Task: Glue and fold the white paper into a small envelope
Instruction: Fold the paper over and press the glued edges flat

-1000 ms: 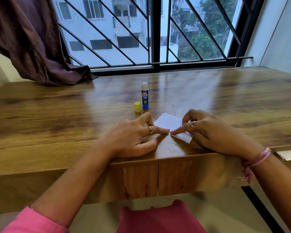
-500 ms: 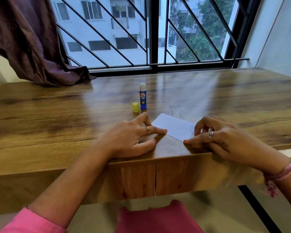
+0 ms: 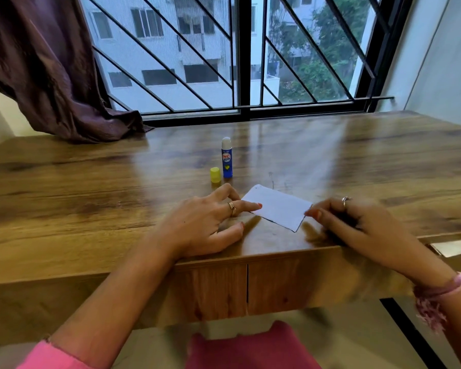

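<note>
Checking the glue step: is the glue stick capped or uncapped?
Uncapped. The glue stick stands upright with its white tip bare, and its yellow cap sits on the table beside it.

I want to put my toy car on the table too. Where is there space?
Bare wood lies left of the left hand, and far right behind the right hand. It is crowded in the middle: glue stick, yellow cap and white paper between the hands.

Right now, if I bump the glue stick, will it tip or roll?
The glue stick would probably tip easily: it stands upright, tall on a narrow base. Being round, it would likely roll once down on the smooth table. Its cap is off, so the exposed glue could smear.
</note>
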Available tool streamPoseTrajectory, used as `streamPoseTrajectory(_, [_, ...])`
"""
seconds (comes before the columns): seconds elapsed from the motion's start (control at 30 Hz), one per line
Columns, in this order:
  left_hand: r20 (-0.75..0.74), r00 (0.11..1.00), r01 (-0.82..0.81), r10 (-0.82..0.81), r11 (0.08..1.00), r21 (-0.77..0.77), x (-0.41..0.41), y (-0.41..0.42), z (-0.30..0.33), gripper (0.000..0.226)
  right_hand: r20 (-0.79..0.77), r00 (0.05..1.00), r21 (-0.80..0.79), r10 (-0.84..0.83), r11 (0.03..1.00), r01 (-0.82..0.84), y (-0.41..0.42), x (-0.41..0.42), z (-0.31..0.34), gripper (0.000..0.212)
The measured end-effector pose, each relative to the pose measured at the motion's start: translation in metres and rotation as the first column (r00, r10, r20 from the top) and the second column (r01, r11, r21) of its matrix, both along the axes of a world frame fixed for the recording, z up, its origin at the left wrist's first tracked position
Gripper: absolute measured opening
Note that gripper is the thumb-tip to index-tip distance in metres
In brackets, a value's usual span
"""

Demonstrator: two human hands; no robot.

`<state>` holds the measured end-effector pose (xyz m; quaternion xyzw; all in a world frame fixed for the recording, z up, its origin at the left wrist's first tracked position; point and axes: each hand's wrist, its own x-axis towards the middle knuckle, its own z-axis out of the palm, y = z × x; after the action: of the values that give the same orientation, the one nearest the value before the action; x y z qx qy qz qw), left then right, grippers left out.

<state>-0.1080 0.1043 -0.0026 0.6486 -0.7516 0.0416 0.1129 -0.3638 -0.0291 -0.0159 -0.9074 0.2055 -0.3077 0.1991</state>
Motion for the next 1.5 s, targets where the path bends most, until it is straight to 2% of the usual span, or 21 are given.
streamPoseTrajectory(0.07, [-0.032,0.999,-0.011,0.010,1.000,-0.027,-0.001,0.000,0.000,0.063,-0.114,0.993,-0.102,0.040,0.993,-0.051,0.002,-0.002,-0.001,0.032])
streamPoseTrajectory(0.17, [-0.063,0.997,-0.042,0.038,0.997,-0.066,-0.003,0.001,0.000,0.062,-0.172,0.983,-0.214,0.056,0.972,-0.093,0.004,-0.001,0.000,0.037])
streamPoseTrajectory(0.27, [-0.043,0.995,-0.090,0.085,0.987,-0.131,-0.005,0.003,0.003,0.059,-0.211,0.977,-0.253,0.034,0.963,-0.088,0.006,0.001,-0.001,0.040])
streamPoseTrajectory(0.33, [-0.063,0.997,-0.047,0.038,0.988,-0.148,-0.012,0.004,0.006,0.055,-0.231,0.973,-0.255,0.015,0.964,-0.076,0.005,0.001,-0.002,0.041])
streamPoseTrajectory(0.4, [-0.104,0.991,0.069,-0.081,0.991,-0.115,-0.021,0.003,0.006,0.048,-0.250,0.968,-0.251,0.011,0.965,-0.075,0.005,0.001,-0.002,0.042])
streamPoseTrajectory(0.5, [-0.055,0.986,0.151,-0.155,0.986,-0.072,-0.032,0.001,0.000,0.048,-0.257,0.966,-0.222,0.016,0.972,-0.076,0.006,0.002,0.000,0.041])
streamPoseTrajectory(0.73, [0.051,0.993,0.114,-0.111,0.992,-0.059,-0.035,0.002,-0.003,0.060,-0.303,0.952,-0.149,0.026,0.986,-0.075,0.005,0.003,0.003,0.040])
streamPoseTrajectory(0.93, [-0.016,0.994,0.104,-0.105,0.992,-0.065,-0.035,0.001,-0.004,0.060,-0.332,0.943,-0.110,0.035,0.991,-0.075,0.002,0.004,0.003,0.038])
streamPoseTrajectory(1.13, [-0.005,0.993,0.120,-0.121,0.989,-0.084,-0.035,0.002,-0.002,0.058,-0.389,0.909,-0.160,-0.148,0.983,0.091,-0.013,0.003,0.007,0.040])
streamPoseTrajectory(1.33, [-0.015,0.993,0.117,-0.119,0.989,-0.089,-0.035,0.002,-0.004,0.056,-0.353,0.919,-0.137,-0.175,0.981,0.134,-0.016,0.002,0.007,0.040])
streamPoseTrajectory(1.5, [-0.112,0.992,0.044,-0.057,0.993,-0.112,-0.034,0.001,-0.005,0.053,-0.363,0.911,-0.184,-0.197,0.973,0.138,-0.005,0.004,0.009,0.040])
